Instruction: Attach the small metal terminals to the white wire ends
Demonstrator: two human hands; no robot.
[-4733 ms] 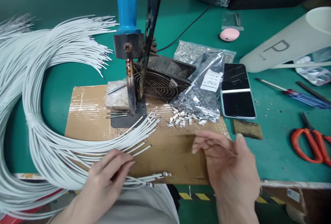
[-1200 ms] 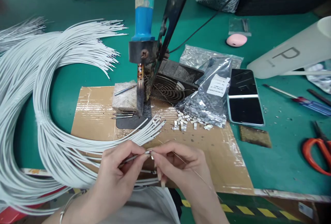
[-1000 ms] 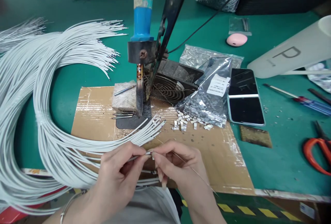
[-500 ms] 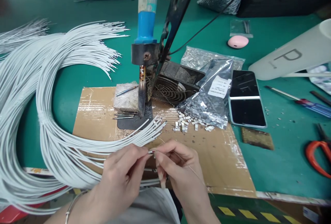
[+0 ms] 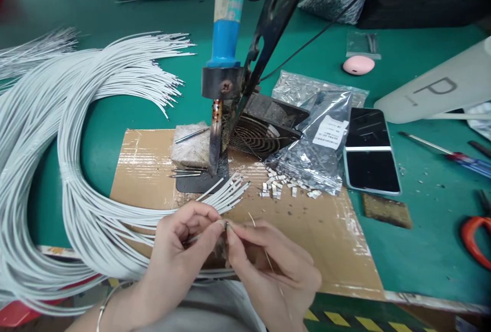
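My left hand (image 5: 180, 255) pinches the end of one white wire (image 5: 194, 238) low over the cardboard sheet (image 5: 146, 168). My right hand (image 5: 276, 268) meets it fingertip to fingertip, pinching something tiny at the wire's tip, with a thin strand of solder wire (image 5: 264, 252) running across its fingers. A big looped bundle of white wires (image 5: 57, 132) fans out to the left. Behind the hands a blue-handled soldering iron (image 5: 226, 30) hangs tip-down in a stand. Small metal terminals (image 5: 284, 186) lie spilled beside a plastic bag (image 5: 314, 148).
A black fan (image 5: 253, 135) sits behind the iron. To the right lie a phone (image 5: 371, 150), a brown sponge (image 5: 386, 209), a screwdriver (image 5: 448, 155), red scissors (image 5: 475, 232), a white tube marked P (image 5: 437, 89) and a pink object (image 5: 358, 64).
My right hand came from the right side of the cardboard to meet my left hand at the wire end. Both hands have stayed pinched together there and the view has drifted slightly.
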